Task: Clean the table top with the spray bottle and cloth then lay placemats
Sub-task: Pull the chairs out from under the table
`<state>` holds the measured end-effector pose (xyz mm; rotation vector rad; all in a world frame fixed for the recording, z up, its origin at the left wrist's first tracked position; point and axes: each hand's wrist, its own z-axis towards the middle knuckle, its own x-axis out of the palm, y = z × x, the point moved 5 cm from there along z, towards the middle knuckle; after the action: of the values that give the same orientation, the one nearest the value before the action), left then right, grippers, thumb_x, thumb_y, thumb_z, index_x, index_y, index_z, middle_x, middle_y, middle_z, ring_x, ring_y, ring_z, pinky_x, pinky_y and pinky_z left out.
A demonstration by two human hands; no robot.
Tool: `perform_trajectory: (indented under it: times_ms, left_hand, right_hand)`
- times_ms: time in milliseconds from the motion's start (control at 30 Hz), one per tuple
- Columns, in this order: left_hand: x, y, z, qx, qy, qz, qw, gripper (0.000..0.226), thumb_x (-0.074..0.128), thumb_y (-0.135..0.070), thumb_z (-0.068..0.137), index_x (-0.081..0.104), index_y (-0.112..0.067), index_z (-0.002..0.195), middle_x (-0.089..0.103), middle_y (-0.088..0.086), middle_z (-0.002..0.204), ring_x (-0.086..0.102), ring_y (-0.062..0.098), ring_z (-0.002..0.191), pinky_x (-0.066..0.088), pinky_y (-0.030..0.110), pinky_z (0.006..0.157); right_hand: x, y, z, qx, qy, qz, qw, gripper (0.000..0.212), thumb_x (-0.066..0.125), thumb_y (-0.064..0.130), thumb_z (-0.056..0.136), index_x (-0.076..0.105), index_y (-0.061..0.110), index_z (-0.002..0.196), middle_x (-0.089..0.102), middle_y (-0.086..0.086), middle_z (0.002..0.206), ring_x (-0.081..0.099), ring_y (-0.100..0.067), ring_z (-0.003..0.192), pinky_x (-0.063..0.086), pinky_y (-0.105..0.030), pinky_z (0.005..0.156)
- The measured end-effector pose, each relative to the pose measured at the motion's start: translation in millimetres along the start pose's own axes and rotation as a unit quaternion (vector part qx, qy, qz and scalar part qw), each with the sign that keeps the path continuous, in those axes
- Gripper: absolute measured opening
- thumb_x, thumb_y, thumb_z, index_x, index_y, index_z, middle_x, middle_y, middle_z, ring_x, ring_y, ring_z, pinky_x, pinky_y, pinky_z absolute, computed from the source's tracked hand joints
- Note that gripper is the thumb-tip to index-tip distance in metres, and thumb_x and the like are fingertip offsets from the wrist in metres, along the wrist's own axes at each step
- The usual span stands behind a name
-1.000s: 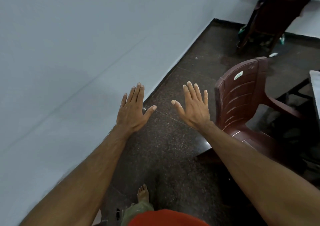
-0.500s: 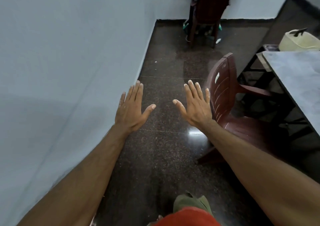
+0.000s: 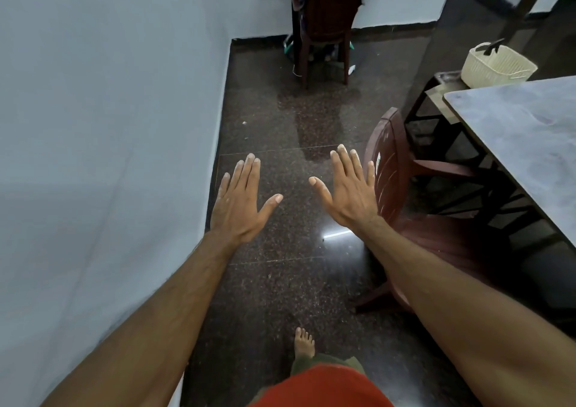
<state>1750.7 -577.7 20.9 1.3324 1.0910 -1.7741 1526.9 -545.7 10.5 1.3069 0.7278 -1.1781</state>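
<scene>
My left hand (image 3: 238, 202) and my right hand (image 3: 347, 193) are stretched out in front of me, palms down, fingers straight, holding nothing. They hover above the dark floor, well left of the grey table top (image 3: 526, 144), which shows at the right edge. A cream plastic basket (image 3: 497, 66) with a dark handle sticking out stands just beyond the table's far corner. No spray bottle, cloth or placemat shows in this view.
A maroon plastic chair (image 3: 392, 188) stands against the table's left side, close by my right hand. A pale wall (image 3: 109, 126) runs along the left. Another dark chair (image 3: 327, 23) stands at the far wall. My bare foot (image 3: 304, 342) is on the polished dark floor.
My view has swung right and the table top and basket have come into sight. Both hands have kept their flat, outstretched pose.
</scene>
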Motion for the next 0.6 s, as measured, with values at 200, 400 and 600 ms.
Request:
perform_trajectory:
  times_ms: [200, 400, 600]
  left_hand:
    - [13, -10, 68, 0.047, 0.017, -0.01, 0.999, 0.091, 0.014, -0.074, 0.09, 0.001, -0.016, 0.159, -0.004, 0.0, 0.167, -0.004, 0.017, 0.154, -0.001, 0.04, 0.123]
    - [31, -38, 124, 0.112, 0.038, -0.024, 0.993, 0.09, 0.017, -0.072, 0.092, 0.001, -0.015, 0.159, -0.005, 0.0, 0.167, -0.005, 0.016, 0.154, -0.003, 0.039, 0.123]
    - [47, -62, 177, 0.188, 0.055, -0.035, 0.98, 0.087, 0.026, -0.067, 0.095, 0.002, -0.013, 0.159, -0.003, 0.001, 0.167, -0.003, 0.017, 0.154, 0.0, 0.04, 0.124]
  right_hand:
    - [3, -27, 41, 0.059, -0.009, 0.003, 0.998, 0.082, 0.026, 0.07, 0.096, 0.018, 0.015, 0.157, 0.007, 0.0, 0.167, -0.001, -0.02, 0.154, -0.006, -0.051, 0.122]
    - [5, -59, 48, 0.133, -0.012, -0.001, 0.991, 0.083, 0.023, 0.071, 0.095, 0.017, 0.016, 0.158, 0.006, 0.0, 0.167, -0.001, -0.019, 0.154, -0.006, -0.051, 0.121]
    - [5, -92, 46, 0.212, -0.02, -0.023, 0.977, 0.083, 0.022, 0.07, 0.096, 0.015, 0.016, 0.158, 0.006, -0.001, 0.167, -0.001, -0.019, 0.154, -0.006, -0.05, 0.122]
